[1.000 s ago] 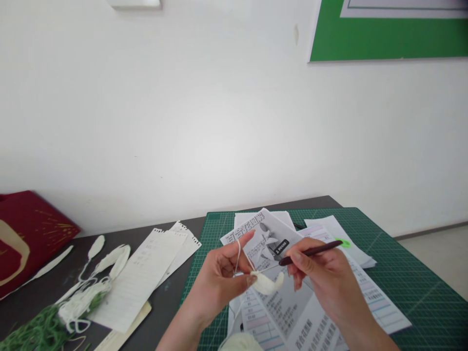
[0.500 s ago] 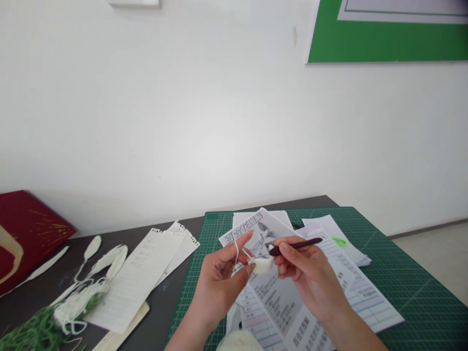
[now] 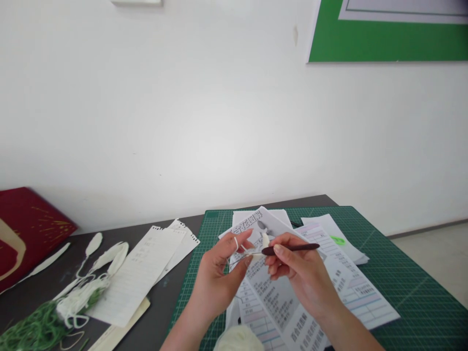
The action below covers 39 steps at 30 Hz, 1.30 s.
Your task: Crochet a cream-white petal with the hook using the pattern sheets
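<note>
My right hand (image 3: 298, 263) is closed around the dark brown handle of a crochet hook (image 3: 292, 248), whose thin metal shaft points left. With thumb and fingers, my left hand (image 3: 223, 278) pinches a small piece of white crochet work (image 3: 258, 255) near the hook's tip. White yarn (image 3: 236, 243) loops over a raised finger of the left hand. The fingers partly hide the crochet work. Below both hands, a ball of white yarn (image 3: 238, 339) shows at the bottom edge.
Printed sheets (image 3: 281, 292) lie under my hands on a green cutting mat (image 3: 409, 292). A bright green clip (image 3: 338, 240) rests at right. To the left are handwritten pages (image 3: 146, 263), green yarn (image 3: 34, 329), white crocheted pieces (image 3: 94, 243) and a dark red item (image 3: 29, 224).
The hook and my right hand have shifted slightly left, toward my left hand. The white crochet work has turned and less of it shows between the fingers.
</note>
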Each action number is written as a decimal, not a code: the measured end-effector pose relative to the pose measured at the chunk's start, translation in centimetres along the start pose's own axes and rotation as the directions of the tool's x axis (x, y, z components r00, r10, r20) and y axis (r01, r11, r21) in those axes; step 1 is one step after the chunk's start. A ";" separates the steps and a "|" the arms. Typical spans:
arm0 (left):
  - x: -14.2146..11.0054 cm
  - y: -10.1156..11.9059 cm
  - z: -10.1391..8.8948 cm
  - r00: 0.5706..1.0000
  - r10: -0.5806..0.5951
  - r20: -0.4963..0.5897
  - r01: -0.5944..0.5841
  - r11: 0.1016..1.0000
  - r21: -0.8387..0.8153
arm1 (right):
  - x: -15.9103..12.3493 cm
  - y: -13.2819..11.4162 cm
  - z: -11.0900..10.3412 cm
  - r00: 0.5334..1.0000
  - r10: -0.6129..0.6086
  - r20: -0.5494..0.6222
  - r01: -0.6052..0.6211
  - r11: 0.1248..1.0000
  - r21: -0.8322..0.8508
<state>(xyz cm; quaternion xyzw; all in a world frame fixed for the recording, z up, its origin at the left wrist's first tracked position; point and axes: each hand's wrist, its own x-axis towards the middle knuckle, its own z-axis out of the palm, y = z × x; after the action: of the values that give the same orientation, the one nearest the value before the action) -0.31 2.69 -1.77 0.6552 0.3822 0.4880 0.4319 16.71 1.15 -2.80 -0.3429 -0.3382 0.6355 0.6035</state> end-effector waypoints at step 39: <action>0.3 0.1 0.7 0.947 -0.322 -0.002 0.300 0.884 -0.358 | 0.6 1.2 -0.2 0.997 -0.060 -0.046 0.062 0.997 0.056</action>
<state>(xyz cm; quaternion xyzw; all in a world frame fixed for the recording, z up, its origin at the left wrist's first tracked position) 0.42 2.77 -1.72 0.4817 0.4016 0.4930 0.6031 16.16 1.67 -3.94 -0.3290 -0.3169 0.6184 0.6395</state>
